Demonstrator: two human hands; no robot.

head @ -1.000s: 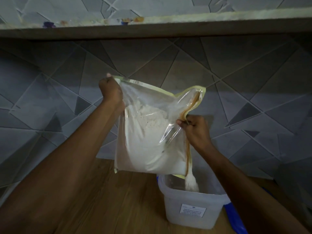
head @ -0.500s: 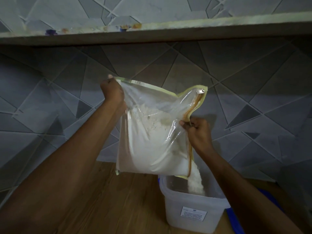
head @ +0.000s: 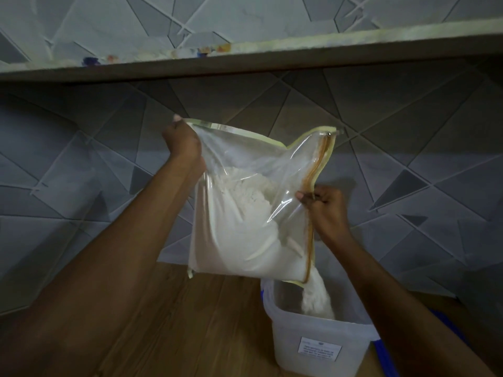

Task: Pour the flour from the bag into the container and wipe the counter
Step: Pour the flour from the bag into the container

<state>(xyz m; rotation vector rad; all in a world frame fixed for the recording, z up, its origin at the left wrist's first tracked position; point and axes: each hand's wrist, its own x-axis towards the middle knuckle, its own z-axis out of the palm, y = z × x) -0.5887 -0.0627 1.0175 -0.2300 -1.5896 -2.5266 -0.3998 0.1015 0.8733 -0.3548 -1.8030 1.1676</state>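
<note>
A clear zip bag (head: 245, 213) with a yellow-edged opening hangs turned on its side above the wooden counter (head: 190, 322). White flour (head: 245, 240) fills its lower half. My left hand (head: 182, 144) grips the bag's upper left corner. My right hand (head: 324, 205) pinches the zipper edge on the right side. A stream of flour (head: 315, 297) falls from the bag's lower right corner into a translucent plastic container (head: 299, 333) with a white label, standing on the counter below.
A grey tiled wall (head: 81, 186) with angular lines rises behind the counter. A shelf edge (head: 245, 58) runs across above the bag. A blue object (head: 383, 357) lies to the right of the container, partly under my right forearm.
The bag has been lifted a little higher. The stream of flour falling into the container has grown thicker, and the pile inside the bag has slid toward the lower right corner.
</note>
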